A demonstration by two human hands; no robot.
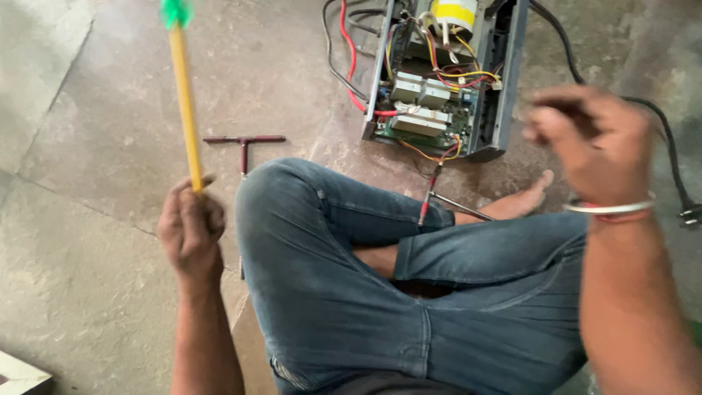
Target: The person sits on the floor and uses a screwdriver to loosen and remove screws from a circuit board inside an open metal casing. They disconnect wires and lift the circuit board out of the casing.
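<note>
A: What does the left hand (191,230) hold, and why so upright?

B: Its fingers are wrapped tight around the lower end of one long yellow stick (184,95) with a green tip (175,12). The stick rises almost vertical over the stone floor (95,146), probably so that the long end stays free of the knee (292,197).

A: And the right hand (596,143)?

B: It is raised near the opened device (446,73), blurred by motion. The fingers look curled, but one cannot tell if they pinch something. A metal bangle (610,207) sits on the wrist.

A: How many tools lie there?

B: One T-shaped wrench (243,143) on the floor, left of the knee. One red-handled screwdriver (430,194) leans beside the leg, near the device. One black cable (658,117) passes behind the right hand.

A: The device is open?

B: Yes, its cover is off and the coloured wires show, presumably for reaching inside.
</note>
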